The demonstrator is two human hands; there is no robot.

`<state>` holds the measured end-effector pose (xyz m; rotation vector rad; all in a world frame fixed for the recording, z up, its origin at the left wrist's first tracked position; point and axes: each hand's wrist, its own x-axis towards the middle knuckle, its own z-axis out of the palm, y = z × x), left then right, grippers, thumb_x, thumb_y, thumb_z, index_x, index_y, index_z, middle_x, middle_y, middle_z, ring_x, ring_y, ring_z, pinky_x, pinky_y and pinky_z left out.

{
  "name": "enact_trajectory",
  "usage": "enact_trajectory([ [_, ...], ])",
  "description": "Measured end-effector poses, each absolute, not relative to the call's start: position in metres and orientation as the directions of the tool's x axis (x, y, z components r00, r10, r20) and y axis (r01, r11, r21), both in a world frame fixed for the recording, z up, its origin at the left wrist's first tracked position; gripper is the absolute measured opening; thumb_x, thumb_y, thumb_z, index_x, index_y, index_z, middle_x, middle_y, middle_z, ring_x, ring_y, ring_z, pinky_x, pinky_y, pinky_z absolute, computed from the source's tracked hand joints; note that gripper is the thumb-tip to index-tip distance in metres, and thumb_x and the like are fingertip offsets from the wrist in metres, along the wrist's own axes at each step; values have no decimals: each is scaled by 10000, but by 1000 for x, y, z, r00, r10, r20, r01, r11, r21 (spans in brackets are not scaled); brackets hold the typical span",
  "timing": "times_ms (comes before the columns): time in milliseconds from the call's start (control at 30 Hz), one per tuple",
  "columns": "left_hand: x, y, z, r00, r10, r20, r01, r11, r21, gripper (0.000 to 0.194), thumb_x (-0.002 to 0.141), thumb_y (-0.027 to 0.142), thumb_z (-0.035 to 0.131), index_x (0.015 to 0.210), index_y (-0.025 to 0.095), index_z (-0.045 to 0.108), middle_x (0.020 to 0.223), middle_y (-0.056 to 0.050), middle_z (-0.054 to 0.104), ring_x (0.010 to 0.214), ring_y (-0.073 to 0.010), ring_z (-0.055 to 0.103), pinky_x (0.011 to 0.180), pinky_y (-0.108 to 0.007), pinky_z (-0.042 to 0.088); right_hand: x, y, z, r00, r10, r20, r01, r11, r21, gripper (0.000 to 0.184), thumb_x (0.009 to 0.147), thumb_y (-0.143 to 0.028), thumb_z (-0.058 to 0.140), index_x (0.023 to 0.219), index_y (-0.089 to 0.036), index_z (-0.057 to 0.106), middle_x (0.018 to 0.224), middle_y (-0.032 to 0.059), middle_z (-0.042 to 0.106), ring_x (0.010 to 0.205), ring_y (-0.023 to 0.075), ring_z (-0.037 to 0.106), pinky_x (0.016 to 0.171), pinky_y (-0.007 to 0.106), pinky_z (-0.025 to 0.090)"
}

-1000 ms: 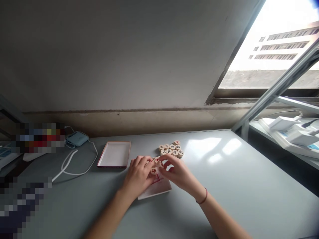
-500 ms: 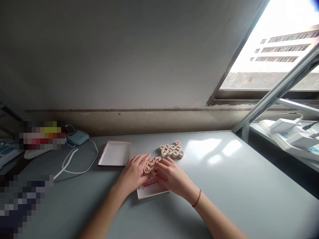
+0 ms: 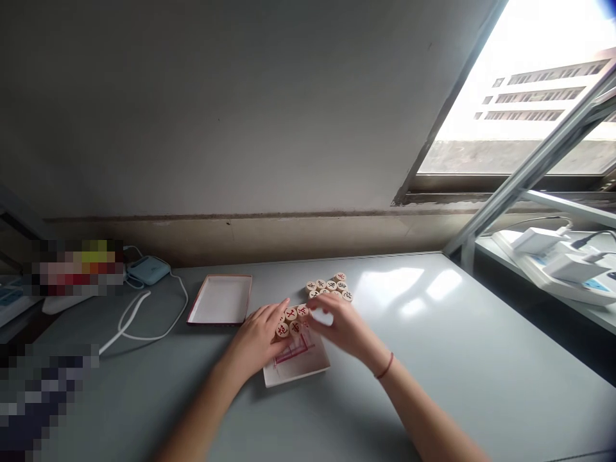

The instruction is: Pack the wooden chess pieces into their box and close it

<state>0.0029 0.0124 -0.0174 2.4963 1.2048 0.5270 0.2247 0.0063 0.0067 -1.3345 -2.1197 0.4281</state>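
Grey tabletop bears a red-printed tray, red-marked discs across its far part. At the tray's left, the left hand curves around these discs; at its far right corner, the right hand curls; I cannot tell whether either grips one. Beyond the tray lie more discs.

Looked like matt wood on the round pieces, lower centre. Resembled smooth card on the printed box part, lower centre, and the open box half, centre left. Appeared smooth on the tabletop, glossy at centre right. Showed as matt on the wall, upper left; metallic on the slanted bar, right; plastic on the adapters, far right.
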Motion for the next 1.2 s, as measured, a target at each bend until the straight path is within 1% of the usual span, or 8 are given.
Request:
enact_trajectory([
  [67,3,12,-15,569,802,181,682,-583,441,712,828,330,631,1438,282,269,1338,-93,534,1216,-245,515,990,-414,445,241,26,13,-134,948,287,808,272,-522,193,899,-315,473,888,-196,625,898,71,658,784,183,592,690,285,456],
  [133,3,11,-12,565,802,193,679,-585,443,736,819,373,644,1442,281,263,1358,-96,517,1231,-251,501,1003,-417,437,255,50,18,79,970,232,931,12,-365,225,878,-329,480,915,-175,640,944,104,665,878,225,601,773,312,435],
  [200,3,11,-10,558,801,217,677,-591,439,729,828,403,630,1443,271,261,1357,-101,517,1231,-251,502,1002,-415,441,264,72,21,181,983,20,955,-171,-241,259,863,-360,481,902,-174,657,902,115,677,881,239,620,745,301,429],
  [300,3,11,-8,543,805,240,679,-589,437,699,852,436,590,1441,254,261,1319,-106,546,1211,-245,519,980,-407,463,268,95,19,214,966,-144,953,-239,-186,240,806,-367,541,809,-170,676,802,128,679,772,247,645,608,289,419],
  [567,3,13,-5,537,792,292,675,-610,415,582,874,486,536,1365,215,381,1291,-111,555,1212,-256,502,1000,-433,445,265,103,26,229,968,-105,955,-244,-171,165,756,-252,584,828,-155,695,851,148,689,807,257,652,618,291,425],
  [700,8,10,0,518,768,377,641,-641,423,473,903,423,513,1327,229,434,1240,-93,573,1177,-244,513,992,-422,448,252,67,37,5,993,119,878,52,-476,225,851,-333,523,902,-192,690,891,73,709,806,186,643,693,252,446],
  [833,17,6,3,501,765,405,605,-644,468,485,892,341,557,1353,295,415,1229,-64,566,1138,-225,539,957,-385,470,234,19,34,-293,954,67,569,230,-789,281,853,-437,538,945,-218,689,861,25,704,665,130,608,581,227,453],
  [1200,35,16,21,569,799,195,578,-557,596,160,794,206,594,952,230,589,930,10,624,745,-134,611,671,-240,478,230,2,22,-358,933,12,337,142,-931,321,828,-471,585,919,-179,679,859,53,689,753,157,619,625,253,483],
])
